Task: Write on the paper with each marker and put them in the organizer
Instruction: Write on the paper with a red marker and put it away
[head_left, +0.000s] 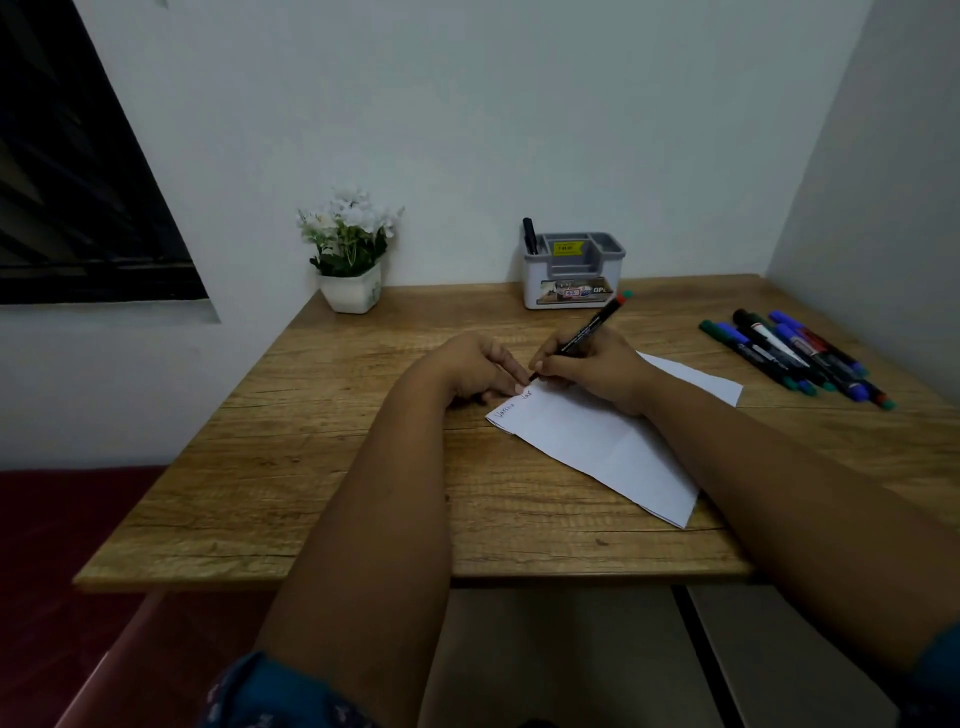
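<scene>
A white sheet of paper (597, 441) lies on the wooden table (322, 467), with some handwriting near its far left corner. My right hand (597, 371) grips a black marker with a red end (587, 332), its tip on the paper. My left hand (480, 369) rests on the paper's far left corner, fingertips pressing it down. A grey and white organizer (574, 270) stands at the back of the table with one black marker (530, 236) upright in its left compartment. Several markers (795, 356) in blue, green, red and black lie in a pile at the right.
A white pot of white flowers (350, 249) stands at the back left of the table. Walls close in behind and on the right. A dark window (78, 182) is at the left. A small green cap (627, 294) lies by the organizer.
</scene>
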